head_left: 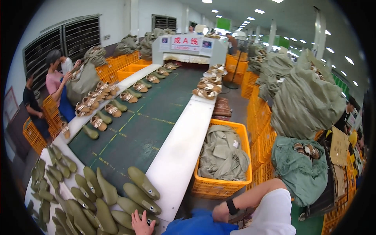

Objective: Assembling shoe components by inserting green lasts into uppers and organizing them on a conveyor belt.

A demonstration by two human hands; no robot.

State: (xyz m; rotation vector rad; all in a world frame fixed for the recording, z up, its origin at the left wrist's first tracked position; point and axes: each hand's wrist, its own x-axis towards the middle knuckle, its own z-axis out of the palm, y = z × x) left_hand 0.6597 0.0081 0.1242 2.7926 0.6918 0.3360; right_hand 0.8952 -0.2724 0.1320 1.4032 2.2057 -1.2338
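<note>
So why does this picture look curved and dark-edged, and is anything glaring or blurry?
In the head view, the fisheye lens blackens the corners and skews the large dark barred window at left; white ceiling lamps glare in the head view's upper right; the head view's background beyond the pale arch-shaped machine looks soft.

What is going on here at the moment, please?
The person's left hand lies spread on olive-green, foot-shaped lasts crowded in the foreground. The right hand is low beside blue fabric clothing; whether it holds anything is hidden. Ahead, brown low-cut shoes and more lasts sit along the left of a flat, dark green conveyor belt.
</note>
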